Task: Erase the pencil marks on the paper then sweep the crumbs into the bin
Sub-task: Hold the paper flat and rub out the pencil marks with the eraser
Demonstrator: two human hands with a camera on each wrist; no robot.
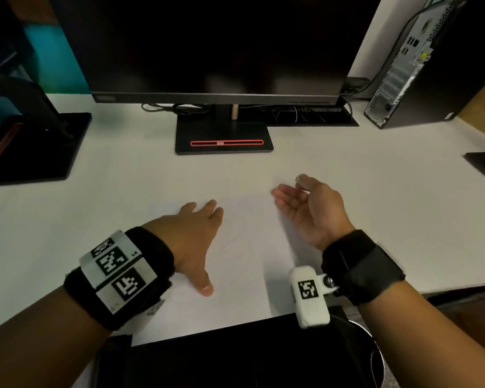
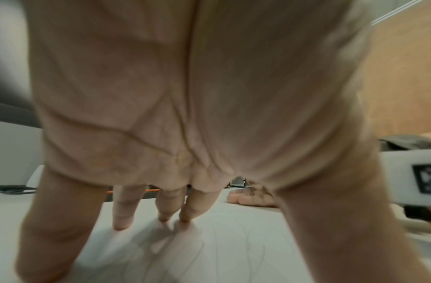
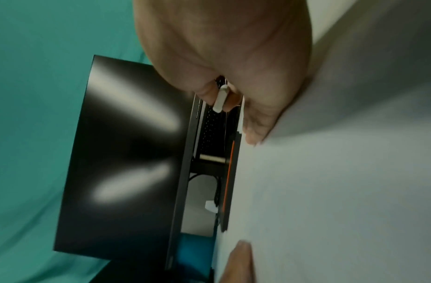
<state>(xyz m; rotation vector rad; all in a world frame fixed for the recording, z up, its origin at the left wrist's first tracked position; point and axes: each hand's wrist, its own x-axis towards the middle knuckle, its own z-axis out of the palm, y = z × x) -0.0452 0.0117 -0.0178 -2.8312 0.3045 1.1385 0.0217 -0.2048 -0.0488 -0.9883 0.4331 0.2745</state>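
While the white desk [image 1: 347, 169] fills most of the head view, a dark monitor [image 1: 213, 43] stands at its far side on a black base [image 1: 224, 135] marked with a red-outlined slot. A computer tower [image 1: 412, 60] stands upright at the far right, and a second black stand [image 1: 34, 141] sits at the far left. At the near edge, below the right wrist, the rounded rim of a dark bin [image 1: 367, 331] shows beside a black surface that is too dark to identify.

The sheet of paper [image 1: 244, 247] lies flat on the desk in front of the person, its near edge reaching the desk's near edge. Faint looping pencil marks [image 2: 233, 254] show on it in the left wrist view; in the head view they are barely visible.

The left hand [image 1: 196, 233] lies palm down on the left part of the paper, fingers straight and spread, the fingertips [image 2: 163, 218] touching the sheet and the thumb pointing back toward the person. The right hand [image 1: 308, 208] is turned on its edge at the paper's far right corner, palm facing left, its lower fingers loosely extended. Its thumb and forefinger pinch a small white eraser [image 3: 221, 98], seen best in the right wrist view; in the head view only a pale tip shows at the top of the hand. Whether the hand's edge touches the paper cannot be told.
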